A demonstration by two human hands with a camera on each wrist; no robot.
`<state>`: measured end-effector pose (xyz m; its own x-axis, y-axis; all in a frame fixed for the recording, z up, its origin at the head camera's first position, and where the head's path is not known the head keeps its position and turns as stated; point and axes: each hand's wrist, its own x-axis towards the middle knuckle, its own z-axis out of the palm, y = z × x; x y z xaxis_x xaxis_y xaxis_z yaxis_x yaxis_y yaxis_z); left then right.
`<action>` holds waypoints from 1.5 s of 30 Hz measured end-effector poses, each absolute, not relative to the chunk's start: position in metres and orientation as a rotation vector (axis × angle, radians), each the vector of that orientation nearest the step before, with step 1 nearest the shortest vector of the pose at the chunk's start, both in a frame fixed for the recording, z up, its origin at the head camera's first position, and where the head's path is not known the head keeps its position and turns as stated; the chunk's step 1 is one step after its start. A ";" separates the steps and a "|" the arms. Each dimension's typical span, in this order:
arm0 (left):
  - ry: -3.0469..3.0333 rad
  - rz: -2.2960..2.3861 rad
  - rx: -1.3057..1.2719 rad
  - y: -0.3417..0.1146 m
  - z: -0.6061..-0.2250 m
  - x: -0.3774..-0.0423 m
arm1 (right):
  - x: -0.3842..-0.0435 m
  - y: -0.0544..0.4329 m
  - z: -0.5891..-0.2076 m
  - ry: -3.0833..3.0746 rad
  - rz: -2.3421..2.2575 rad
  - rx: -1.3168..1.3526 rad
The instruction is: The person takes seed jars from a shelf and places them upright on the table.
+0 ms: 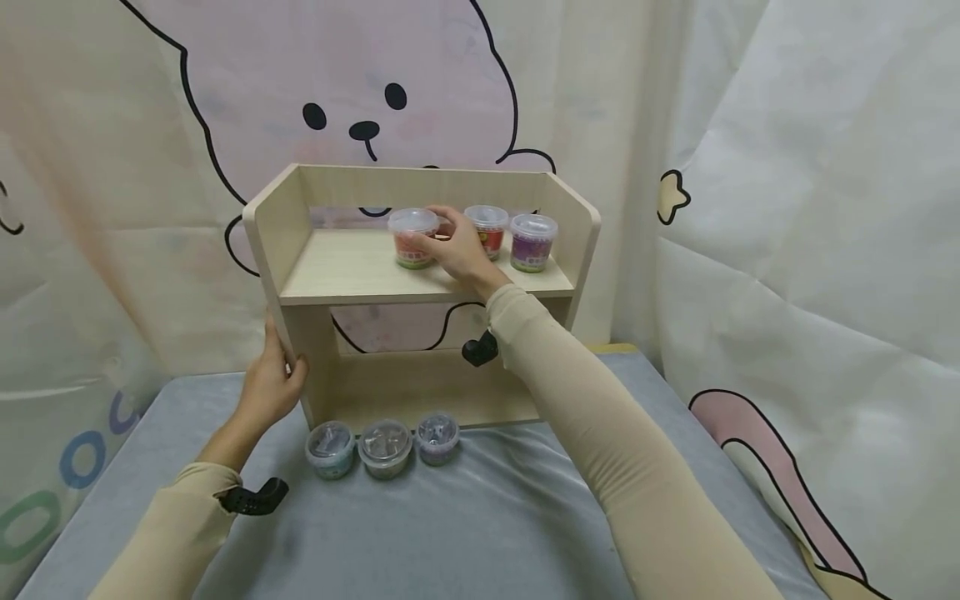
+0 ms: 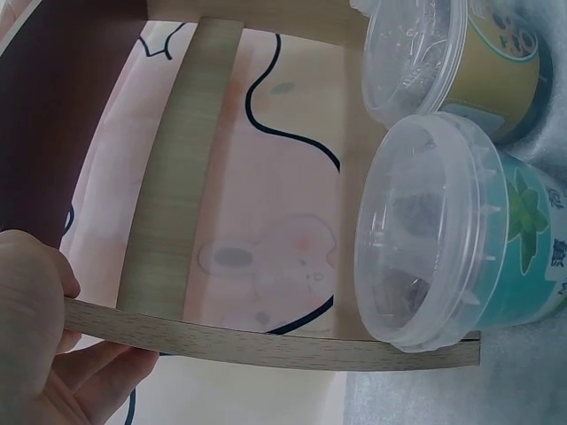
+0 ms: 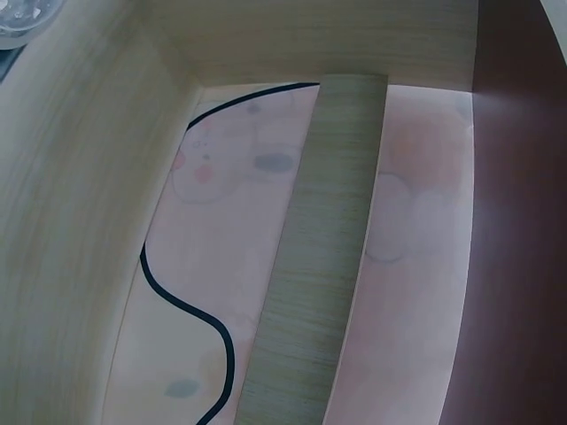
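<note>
On the upper board of a small wooden shelf (image 1: 345,279), my right hand (image 1: 467,254) holds a plastic tub with an orange-red label (image 1: 407,242) between thumb and fingers. To its right stand a red tub (image 1: 492,239) and a purple tub (image 1: 530,250), both with clear lids. My left hand (image 1: 272,383) grips the front edge of the shelf's left side panel (image 2: 266,343), thumb on one side and fingers on the other. The right wrist view shows only the shelf's lower compartment (image 3: 301,266); the right hand is out of it.
In front of the shelf's base, a teal tub (image 1: 330,457), a yellowish tub (image 1: 386,454) and a greyish-purple tub (image 1: 438,442) stand in a row on the blue-grey tablecloth (image 1: 420,533). A printed cloth (image 1: 600,100) hangs close behind the shelf, another (image 1: 810,208) at the right.
</note>
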<state>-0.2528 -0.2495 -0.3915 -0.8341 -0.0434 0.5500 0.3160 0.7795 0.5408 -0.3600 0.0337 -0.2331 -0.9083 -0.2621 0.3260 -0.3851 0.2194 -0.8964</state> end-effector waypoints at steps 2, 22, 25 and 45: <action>-2.418 -0.876 -0.207 -0.249 -0.393 -0.253 | -0.359 0.034 -0.234 -2.353 1.804 0.629; -2.448 -0.877 -0.204 -0.251 -0.398 -0.250 | -0.351 0.034 -0.239 -2.309 1.781 0.639; -2.454 -0.861 -0.208 -0.250 -0.399 -0.251 | -0.347 0.036 -0.238 -2.290 1.847 0.639; -2.439 -0.906 -0.203 -0.247 -0.394 -0.255 | -0.304 0.064 -0.225 -2.342 1.925 0.801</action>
<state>-0.2547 -0.2470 -0.3940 -0.8507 -0.0405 0.5241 0.3114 0.7645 0.5645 -0.3043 0.0636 -0.2250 -0.8694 -0.3784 0.3177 -0.3849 0.1157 -0.9157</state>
